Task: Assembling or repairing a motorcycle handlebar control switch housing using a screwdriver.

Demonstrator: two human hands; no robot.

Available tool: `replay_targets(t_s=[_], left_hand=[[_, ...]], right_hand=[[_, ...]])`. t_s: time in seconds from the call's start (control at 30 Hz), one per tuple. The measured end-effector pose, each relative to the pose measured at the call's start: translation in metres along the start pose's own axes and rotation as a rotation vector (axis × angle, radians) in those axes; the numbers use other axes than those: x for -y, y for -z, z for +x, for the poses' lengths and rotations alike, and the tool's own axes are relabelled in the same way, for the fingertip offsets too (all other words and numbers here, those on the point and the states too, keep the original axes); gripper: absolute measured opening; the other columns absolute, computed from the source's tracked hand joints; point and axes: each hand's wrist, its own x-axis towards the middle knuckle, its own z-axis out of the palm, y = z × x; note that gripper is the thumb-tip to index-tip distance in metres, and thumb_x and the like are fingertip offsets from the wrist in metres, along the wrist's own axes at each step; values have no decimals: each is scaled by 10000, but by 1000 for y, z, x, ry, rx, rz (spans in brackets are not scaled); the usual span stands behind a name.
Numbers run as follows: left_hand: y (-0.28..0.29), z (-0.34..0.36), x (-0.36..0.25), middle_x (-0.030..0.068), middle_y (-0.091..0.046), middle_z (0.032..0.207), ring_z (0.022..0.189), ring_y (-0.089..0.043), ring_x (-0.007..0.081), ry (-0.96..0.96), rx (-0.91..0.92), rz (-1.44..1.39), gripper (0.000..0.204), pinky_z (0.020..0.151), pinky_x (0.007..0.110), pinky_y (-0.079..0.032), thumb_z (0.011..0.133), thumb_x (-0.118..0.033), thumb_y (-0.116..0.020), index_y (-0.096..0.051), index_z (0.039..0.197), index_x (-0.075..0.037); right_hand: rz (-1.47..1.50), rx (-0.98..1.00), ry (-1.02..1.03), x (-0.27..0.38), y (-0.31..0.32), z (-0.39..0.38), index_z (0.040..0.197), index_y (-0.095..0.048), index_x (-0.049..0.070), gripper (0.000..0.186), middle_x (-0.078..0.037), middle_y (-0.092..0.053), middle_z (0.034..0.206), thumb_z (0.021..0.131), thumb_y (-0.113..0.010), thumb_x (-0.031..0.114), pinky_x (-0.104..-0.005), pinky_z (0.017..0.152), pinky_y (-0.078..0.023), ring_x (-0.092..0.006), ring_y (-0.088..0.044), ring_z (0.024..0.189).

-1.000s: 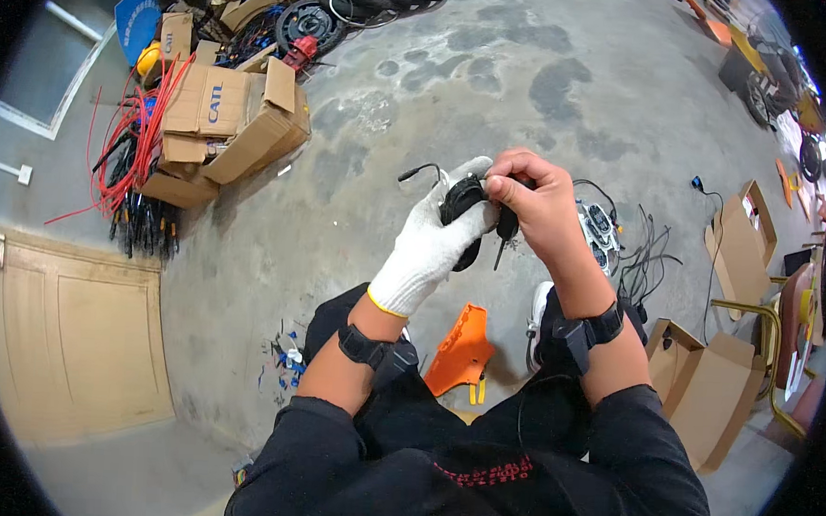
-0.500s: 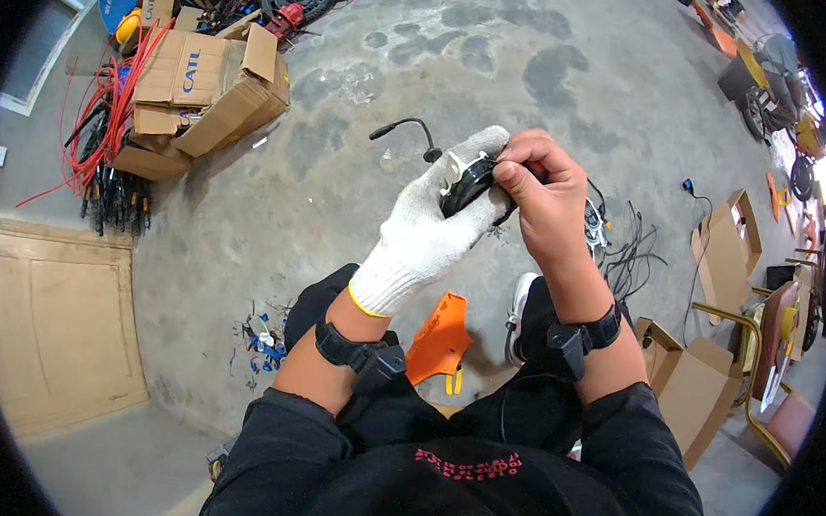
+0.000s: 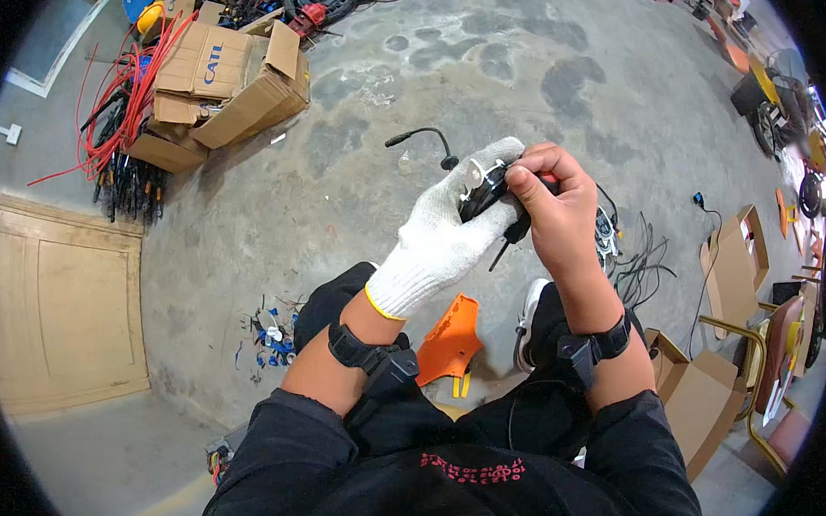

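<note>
Landmark: orange panel (image 3: 451,342), low between the person's legs.

Black part (image 3: 481,204) is held up off the floor, beyond the panel and slightly right of it. It sits between the two hands, touching both. Its visible long axis slants from near-left to far-right, roughly the same lean as the panel; both ends are partly covered, so the full outline cannot be read. A pale disc (image 3: 475,175) shows at its left side, facing away from the bare hand.

Left hand (image 3: 447,227), in a white glove: fingers and thumb wrapped about the part, palm under its near-left end. This hand has the greater contact.

Right hand (image 3: 556,198), bare: thumb and forefinger closed together on the part's far-right edge; other fingers bent. What exactly lies between the tips is too small to tell. A dark piece with a red patch (image 3: 551,182) shows by the bent fingers; cannot tell if it is joined to the part. A thin black rod (image 3: 499,256) points down toward the panel from below this hand.

Black stalk (image 3: 427,133): curved, beyond and left of the panel, past the gloved fingers; its join is hidden.

Floor right of and beyond panel: silver unit (image 3: 605,236), loose cables (image 3: 644,270). Left of panel: blue scraps (image 3: 276,340).
</note>
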Motion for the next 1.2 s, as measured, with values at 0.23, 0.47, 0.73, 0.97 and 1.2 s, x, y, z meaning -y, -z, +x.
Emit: replay_targets(t_s=[0.23, 0.47, 0.73, 0.97, 1.2], left_hand=[[4, 1, 19, 87, -639, 1237, 1085, -613, 155, -236, -79, 361, 474, 938, 285, -492, 872, -5, -663, -562, 1328, -83], [7, 9, 33, 96, -618, 1249, 1076, -624, 196, -258, -117, 406, 490, 929, 298, -508, 815, 82, -644, -581, 1282, -55], [7, 3, 37, 82, -629, 1146, 966, -641, 193, -253, -115, 615, 633, 840, 310, -539, 799, 107, -635, -560, 1340, -214], [6, -4, 27, 97, -639, 1102, 924, -654, 221, -206, -95, 735, 618, 822, 330, -540, 811, 48, -630, -547, 1352, -240], [5, -10, 23, 128, -639, 1139, 973, -664, 276, -72, -103, 829, 651, 845, 363, -540, 802, 10, -633, -506, 1380, -260]], right_hand=[[-15, 41, -123, -1, 6, 0, 892, -659, -2, 165, -20, -652, 800, 875, -732, 145, -235, 638, -493, -74, -577, 702], [-178, -43, -167, 5, 0, -2, 908, -685, -10, 213, 4, -645, 722, 884, -724, 198, -211, 601, -463, -49, -559, 653], [-333, -110, -42, -5, -4, -9, 849, -659, -28, 223, -75, -647, 762, 898, -700, 186, -271, 623, -478, -130, -585, 674], [-549, -114, 255, -8, -2, -17, 849, -669, -18, 179, -120, -624, 778, 887, -703, 154, -294, 633, -473, -194, -587, 669], [-422, -116, 44, -3, -6, -24, 877, -671, -33, 193, -72, -634, 782, 909, -684, 158, -272, 625, -469, -137, -578, 663]])
